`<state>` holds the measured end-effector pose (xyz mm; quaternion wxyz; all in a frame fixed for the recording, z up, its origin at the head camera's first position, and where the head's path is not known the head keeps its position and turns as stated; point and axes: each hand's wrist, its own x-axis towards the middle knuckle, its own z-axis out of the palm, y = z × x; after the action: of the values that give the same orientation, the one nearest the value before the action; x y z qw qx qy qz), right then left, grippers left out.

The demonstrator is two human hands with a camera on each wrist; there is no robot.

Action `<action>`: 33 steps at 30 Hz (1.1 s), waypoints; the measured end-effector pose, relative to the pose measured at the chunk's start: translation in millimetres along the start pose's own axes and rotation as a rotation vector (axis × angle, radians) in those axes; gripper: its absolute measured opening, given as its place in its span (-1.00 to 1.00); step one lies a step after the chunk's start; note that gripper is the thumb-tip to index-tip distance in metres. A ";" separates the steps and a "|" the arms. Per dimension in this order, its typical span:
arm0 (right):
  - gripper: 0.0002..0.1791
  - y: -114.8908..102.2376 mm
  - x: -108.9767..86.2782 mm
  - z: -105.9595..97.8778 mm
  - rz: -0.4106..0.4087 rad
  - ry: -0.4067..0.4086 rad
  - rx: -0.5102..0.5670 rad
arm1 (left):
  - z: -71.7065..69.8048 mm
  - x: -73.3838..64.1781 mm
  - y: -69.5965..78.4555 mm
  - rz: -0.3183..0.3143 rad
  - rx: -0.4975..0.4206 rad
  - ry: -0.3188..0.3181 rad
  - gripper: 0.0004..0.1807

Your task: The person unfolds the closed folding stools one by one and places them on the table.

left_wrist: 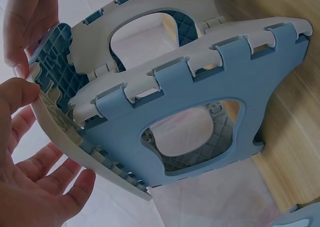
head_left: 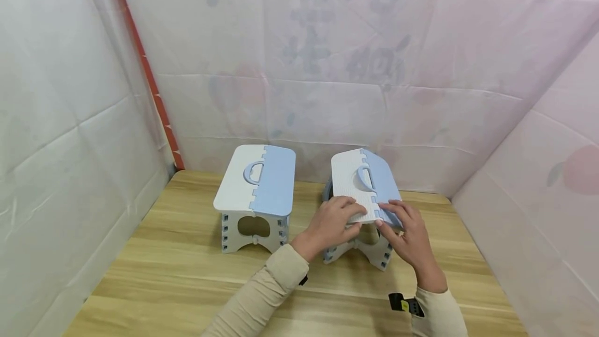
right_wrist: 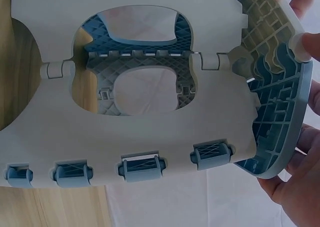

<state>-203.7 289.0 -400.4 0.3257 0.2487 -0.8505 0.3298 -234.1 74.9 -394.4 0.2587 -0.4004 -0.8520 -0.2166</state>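
Observation:
My left hand [head_left: 331, 221] grips the front edge of the right-hand folding stool [head_left: 348, 178], its fingers over the white half of the seat and its thumb at the rim. Beside it, my right hand [head_left: 409, 233] holds the blue half the same way, thumb close to the centre hinge. The stool stands upright on its legs, and its two seat halves look slightly angled along the hinge. From the left wrist view, the blue side panel [left_wrist: 200, 94] with its cutout is visible; the right wrist view shows the white leg panel [right_wrist: 150, 137] and the ribbed seat underside [right_wrist: 280, 102].
A second folding stool [head_left: 276, 181], white and blue with a carry handle, stands unfolded to the left. Both stools are on a wood-grain table [head_left: 187, 274]. Pale printed sheeting [head_left: 327, 56] hangs behind and at both sides, with a red strip [head_left: 150, 77] at the left corner.

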 end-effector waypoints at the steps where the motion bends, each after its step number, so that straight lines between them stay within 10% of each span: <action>1: -0.63 0.1 -0.1 0.1 -0.002 0.001 -0.002 | 0.0 0.0 -0.1 0.002 0.001 -0.001 -0.76; 33: -0.39 3.6 -2.3 10.0 -0.127 -0.011 -0.278 | 3.4 -1.7 0.3 0.034 0.176 -0.014 -0.78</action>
<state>-208.4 284.7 -409.2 0.3726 0.2559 -0.8724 0.1861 -233.9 76.1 -398.0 0.2903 -0.3922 -0.8626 -0.1337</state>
